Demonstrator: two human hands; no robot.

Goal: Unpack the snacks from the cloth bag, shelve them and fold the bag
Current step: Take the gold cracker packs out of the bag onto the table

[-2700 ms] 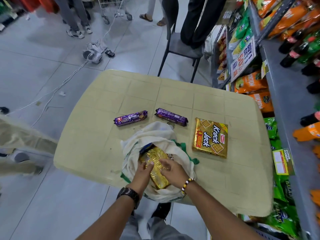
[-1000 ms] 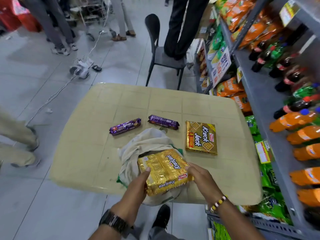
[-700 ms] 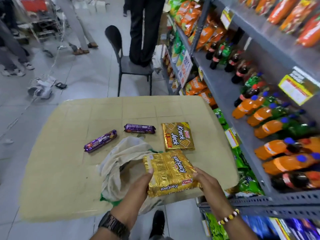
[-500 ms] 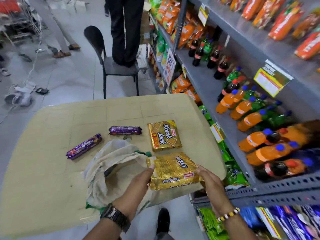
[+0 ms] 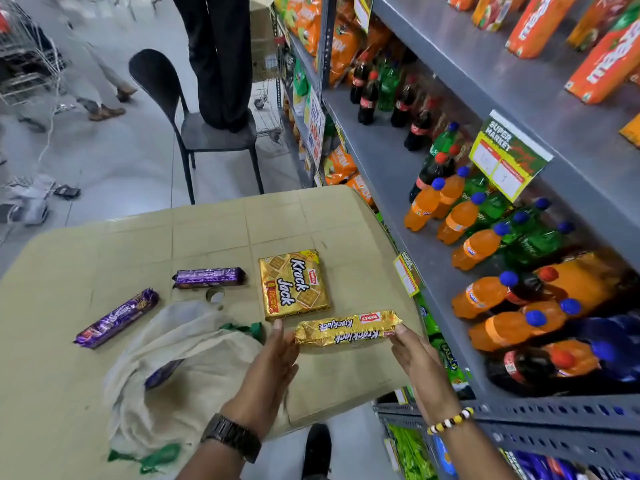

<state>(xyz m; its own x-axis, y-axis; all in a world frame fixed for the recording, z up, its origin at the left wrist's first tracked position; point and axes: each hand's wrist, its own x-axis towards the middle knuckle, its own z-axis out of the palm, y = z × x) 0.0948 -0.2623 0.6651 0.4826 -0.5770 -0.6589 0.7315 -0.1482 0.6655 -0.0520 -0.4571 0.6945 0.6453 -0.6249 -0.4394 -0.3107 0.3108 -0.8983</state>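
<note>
One Krackjack pack [image 5: 346,332] is pressed between left hand [image 5: 273,362] and right hand [image 5: 419,362], fingers straight, by the table's [image 5: 104,258] right edge.

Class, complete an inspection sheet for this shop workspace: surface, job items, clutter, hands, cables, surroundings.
surface: beige table, grid-patterned.
job's things: cloth bag slumped, purple pack inside; near purple roll, far purple roll and flat Krack Jack pack on table; second Krackjack pack held.
clutter: small ring by bag, unclear.
hands: left hand and right hand press held pack's ends.
cables: white lead on floor, far left.
surroundings: drinks shelf right; chair beyond.
</note>
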